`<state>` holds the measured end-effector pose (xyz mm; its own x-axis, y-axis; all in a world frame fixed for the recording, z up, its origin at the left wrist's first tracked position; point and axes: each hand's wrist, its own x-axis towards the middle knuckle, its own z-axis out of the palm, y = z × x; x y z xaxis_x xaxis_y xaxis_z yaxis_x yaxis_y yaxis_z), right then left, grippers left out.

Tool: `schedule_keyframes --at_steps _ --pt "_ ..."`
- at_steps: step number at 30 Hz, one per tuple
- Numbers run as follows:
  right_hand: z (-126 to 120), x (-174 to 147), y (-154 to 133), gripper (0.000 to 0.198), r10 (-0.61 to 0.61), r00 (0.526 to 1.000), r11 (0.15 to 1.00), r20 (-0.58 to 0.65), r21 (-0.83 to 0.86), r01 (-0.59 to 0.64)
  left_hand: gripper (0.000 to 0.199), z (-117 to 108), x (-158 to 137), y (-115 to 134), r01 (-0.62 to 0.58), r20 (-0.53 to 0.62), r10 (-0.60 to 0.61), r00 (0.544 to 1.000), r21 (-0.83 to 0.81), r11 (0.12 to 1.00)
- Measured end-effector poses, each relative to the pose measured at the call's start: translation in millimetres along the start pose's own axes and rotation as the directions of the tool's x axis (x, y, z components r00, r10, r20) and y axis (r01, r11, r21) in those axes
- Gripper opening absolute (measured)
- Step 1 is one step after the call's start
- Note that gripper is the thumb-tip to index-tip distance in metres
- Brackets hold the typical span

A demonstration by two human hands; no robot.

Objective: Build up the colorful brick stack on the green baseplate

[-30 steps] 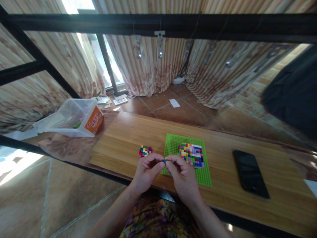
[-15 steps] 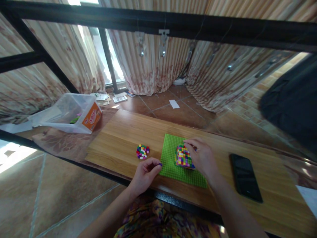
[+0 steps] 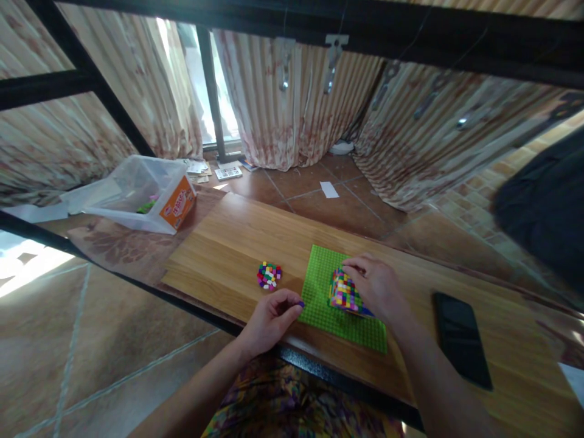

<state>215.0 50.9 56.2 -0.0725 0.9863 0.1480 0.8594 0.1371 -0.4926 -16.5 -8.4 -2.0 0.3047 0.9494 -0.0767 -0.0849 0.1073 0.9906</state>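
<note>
My left hand [image 3: 272, 319] is closed in a pinch at the near left edge of the green baseplate [image 3: 319, 267], a small purple brick [image 3: 301, 303] between thumb and forefinger. A block of many small coloured bricks [image 3: 343, 291] stands on the plate. Over its far right part lies my right hand [image 3: 375, 286], fingers pinched together at the block's top far edge. Whatever those fingertips hold is hidden, and the hand covers part of the block. Left of the plate, beyond my left hand, is a pile of loose coloured bricks [image 3: 269, 275].
A black phone [image 3: 462, 338] lies on the wooden board [image 3: 228, 243] to the right. At the far left sits a clear plastic box [image 3: 123, 210] with an orange label. A dark metal bar [image 3: 319, 21] crosses above, with clips hanging below it.
The whole view has shifted slightly, so things appear a little further right. Both hands keep nearly the same places relative to the baseplate, the left with its purple brick.
</note>
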Motion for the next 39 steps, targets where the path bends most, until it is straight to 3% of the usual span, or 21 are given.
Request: schedule_keyframes --at_steps 12,20,24,27,30,33,39 --pt "-9 18 -7 0.021 -0.008 0.978 0.986 0.209 -0.159 0.042 0.021 1 1 0 0.012 0.019 -0.012 1.0 -0.021 1.0" --pt "-7 7 5 0.022 -0.03 0.991 0.999 0.132 0.032 0.026 0.025 -1 3 -4 0.012 -0.024 -0.013 1.0 -0.073 0.997" --pt "-8 -13 -3 0.028 -0.053 0.997 0.996 -0.061 0.073 0.057 0.028 -1 5 0 0.009 -0.061 -0.014 0.998 -0.084 0.996" --pt "-2 -40 -24 0.026 -0.054 0.977 0.99 -0.205 0.12 0.08 0.032 2 5 7 0.054 -0.076 -0.066 0.995 -0.151 0.987" --pt "10 -68 -51 0.021 -0.133 0.981 0.959 -0.144 0.231 0.164 0.031 10 0 17 0.105 -0.014 -0.112 0.994 -0.249 0.963" --pt "17 -83 -69 0.019 -0.136 0.989 0.931 -0.066 0.334 0.15 0.027 19 -4 26 0.122 0.074 -0.104 0.992 -0.325 0.938" --pt "16 -84 -64 0.014 -0.027 0.997 0.88 -0.07 0.471 0.057 0.02 27 -6 27 0.195 0.084 -0.176 0.981 -0.468 0.862"
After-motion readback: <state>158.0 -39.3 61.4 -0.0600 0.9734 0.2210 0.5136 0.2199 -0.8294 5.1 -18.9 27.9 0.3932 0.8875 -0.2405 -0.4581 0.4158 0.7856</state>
